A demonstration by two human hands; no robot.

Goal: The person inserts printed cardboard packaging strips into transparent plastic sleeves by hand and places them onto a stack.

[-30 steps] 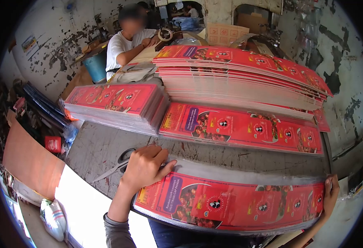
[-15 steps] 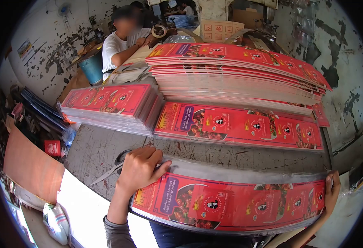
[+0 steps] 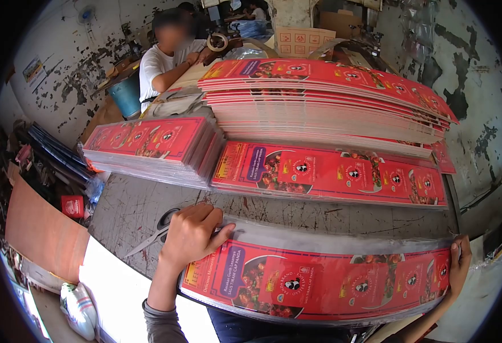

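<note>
A long red printed board [image 3: 319,286] in a clear plastic sleeve lies nearest me at the table's front edge. It appears to top a thin stack. The sleeve's clear flap [image 3: 314,237] extends past the board's far edge. My left hand [image 3: 196,231] is closed on the flap's left corner, thumb pressed inward. At the other end, my right hand [image 3: 459,263] wraps its fingers round the stack's right edge. Scissors [image 3: 154,234] with dark handles lie just left of my left hand, partly hidden behind it.
Behind are a sleeved stack [image 3: 148,143] at left, another red stack [image 3: 328,174] at centre, and a tall pile of boards [image 3: 319,108] beyond. A person in a white shirt [image 3: 162,68] sits at the far side near a tape roll [image 3: 217,42]. The grey tabletop [image 3: 131,200] is scratched.
</note>
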